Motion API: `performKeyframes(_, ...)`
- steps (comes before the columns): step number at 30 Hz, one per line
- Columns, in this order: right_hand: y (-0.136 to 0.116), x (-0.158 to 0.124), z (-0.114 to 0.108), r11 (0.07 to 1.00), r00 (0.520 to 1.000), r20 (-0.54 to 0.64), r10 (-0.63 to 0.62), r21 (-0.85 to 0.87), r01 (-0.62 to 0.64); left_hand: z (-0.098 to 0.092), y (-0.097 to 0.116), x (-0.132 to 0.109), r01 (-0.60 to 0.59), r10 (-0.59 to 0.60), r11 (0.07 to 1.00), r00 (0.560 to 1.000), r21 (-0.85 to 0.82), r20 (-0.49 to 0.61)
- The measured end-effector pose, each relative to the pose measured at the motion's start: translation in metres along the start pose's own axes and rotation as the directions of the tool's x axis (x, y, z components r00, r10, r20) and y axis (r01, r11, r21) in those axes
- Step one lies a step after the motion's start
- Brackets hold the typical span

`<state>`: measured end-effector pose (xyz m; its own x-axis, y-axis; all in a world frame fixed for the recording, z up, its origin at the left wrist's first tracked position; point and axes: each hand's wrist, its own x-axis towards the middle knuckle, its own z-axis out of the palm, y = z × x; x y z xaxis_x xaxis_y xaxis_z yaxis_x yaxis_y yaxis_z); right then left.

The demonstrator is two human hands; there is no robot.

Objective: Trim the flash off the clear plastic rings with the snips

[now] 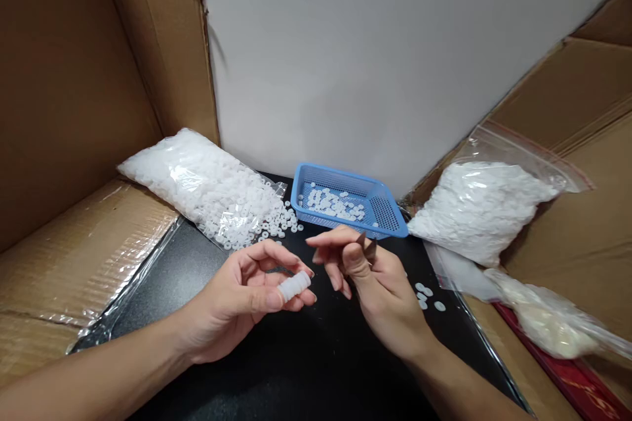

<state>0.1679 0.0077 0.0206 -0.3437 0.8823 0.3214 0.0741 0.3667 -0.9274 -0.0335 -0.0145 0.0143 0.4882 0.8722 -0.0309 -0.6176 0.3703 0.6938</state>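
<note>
My left hand [249, 289] grips a short stack of white plastic rings [295, 285] between thumb and fingers, tilted up to the right. A thin dark strand [279, 270] shows behind the stack, near the fingers. Apart from it on the right, my right hand [372, 283] is partly curled around a small dark tool with two pointed tips [367, 247]. The tips stick out above the thumb; the rest is hidden, so its exact kind is unclear. The thumb and index finger of that hand stand apart, nearest to the ring stack.
Behind the hands stands a blue perforated basket [345, 176] with white rings inside. A clear bag of white rings [197, 177] spills at left. Loose rings [423, 291] lie right on the black tabletop [316, 368]. Another white-filled bag [484, 207] leans against cardboard [592, 125].
</note>
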Motion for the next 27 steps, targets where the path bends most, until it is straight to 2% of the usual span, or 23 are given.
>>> performKeyframes(2, -0.005, -0.004, -0.004, 0.976, 0.999, -0.03, -0.028, -0.218, 0.021, 0.0, -0.001, 0.0, -0.021, 0.021, 1.0, 0.999, 0.006, -0.03)
performKeyframes(4, -0.01, -0.008, -0.007, 0.909, 0.997, 0.015, -0.072, -0.409, 0.072, 0.0, -0.002, 0.0, -0.039, 0.04, 0.999, 0.998, 0.021, -0.058)
performKeyframes(9, -0.015, -0.012, -0.009, 0.713, 0.954, 0.158, -0.257, -0.635, 0.297, 0.0, -0.003, 0.0, -0.068, 0.075, 0.996, 0.991, 0.063, -0.113)
performKeyframes(13, -0.012, -0.011, -0.005, 0.568, 0.9, 0.188, -0.394, -0.72, 0.399, 0.0, -0.003, 0.002, -0.078, 0.092, 0.993, 0.984, 0.094, -0.154)
performKeyframes(18, -0.012, -0.012, -0.004, 0.423, 0.841, 0.215, -0.497, -0.785, 0.451, -0.001, -0.004, 0.004, -0.07, 0.091, 0.99, 0.978, 0.119, -0.186)
performKeyframes(22, -0.012, -0.013, -0.004, 0.335, 0.815, 0.265, -0.515, -0.813, 0.476, -0.002, -0.004, 0.005, -0.079, 0.104, 0.988, 0.974, 0.131, -0.202)
performKeyframes(27, -0.01, -0.013, -0.003, 0.285, 0.811, 0.284, -0.511, -0.834, 0.472, -0.002, -0.004, 0.005, -0.085, 0.113, 0.987, 0.97, 0.14, -0.213)
